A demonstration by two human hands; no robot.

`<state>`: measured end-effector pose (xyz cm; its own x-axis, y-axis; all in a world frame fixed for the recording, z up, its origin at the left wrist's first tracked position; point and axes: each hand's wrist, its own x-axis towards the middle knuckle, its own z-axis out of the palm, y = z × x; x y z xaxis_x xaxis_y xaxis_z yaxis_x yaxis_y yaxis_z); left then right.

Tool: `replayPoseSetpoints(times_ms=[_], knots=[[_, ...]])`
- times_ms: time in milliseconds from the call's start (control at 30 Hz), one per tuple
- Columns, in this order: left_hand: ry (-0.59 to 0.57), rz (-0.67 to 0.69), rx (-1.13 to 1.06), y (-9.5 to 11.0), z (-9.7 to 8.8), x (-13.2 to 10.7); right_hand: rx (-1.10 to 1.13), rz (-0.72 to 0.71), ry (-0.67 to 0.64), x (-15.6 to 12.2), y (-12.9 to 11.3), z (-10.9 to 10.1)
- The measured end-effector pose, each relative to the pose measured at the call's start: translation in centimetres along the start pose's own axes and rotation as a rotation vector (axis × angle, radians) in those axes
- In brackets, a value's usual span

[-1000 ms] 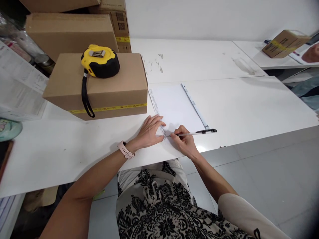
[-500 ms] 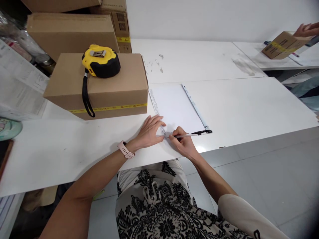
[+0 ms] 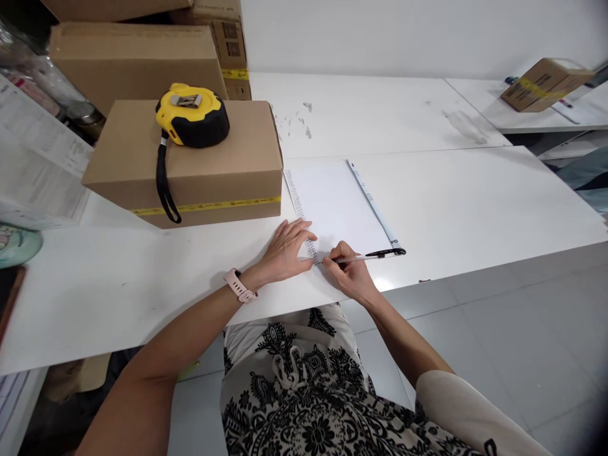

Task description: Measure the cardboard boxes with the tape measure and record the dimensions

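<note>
Head view: our right hand (image 3: 350, 272) pinches a clear-and-black plastic pen (image 3: 368, 256) at the white spiral-bound notebook (image 3: 335, 202) on our white table (image 3: 456, 209). Our left hand (image 3: 285, 252), fingers loosely spread, rests along the notebook's coiled edge.

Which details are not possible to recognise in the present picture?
Head view:
- Grip of the pen: covered by the right hand.
- Small marks along the paper, by the left hand: too small to identify.
- Lettering on the yellow tape: too small.
- Green object: cut off by left edge.
</note>
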<state>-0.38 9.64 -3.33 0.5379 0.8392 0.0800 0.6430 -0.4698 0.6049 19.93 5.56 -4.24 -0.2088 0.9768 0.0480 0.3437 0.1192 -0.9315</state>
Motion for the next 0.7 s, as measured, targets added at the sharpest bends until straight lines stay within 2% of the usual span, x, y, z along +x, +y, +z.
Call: replayPoseSetpoints(times_ms=[700], knots=[[-0.007,-0.003,0.004,0.15,-0.15,0.01,0.018,-0.024,0.001,0.00,0.01,0.00]])
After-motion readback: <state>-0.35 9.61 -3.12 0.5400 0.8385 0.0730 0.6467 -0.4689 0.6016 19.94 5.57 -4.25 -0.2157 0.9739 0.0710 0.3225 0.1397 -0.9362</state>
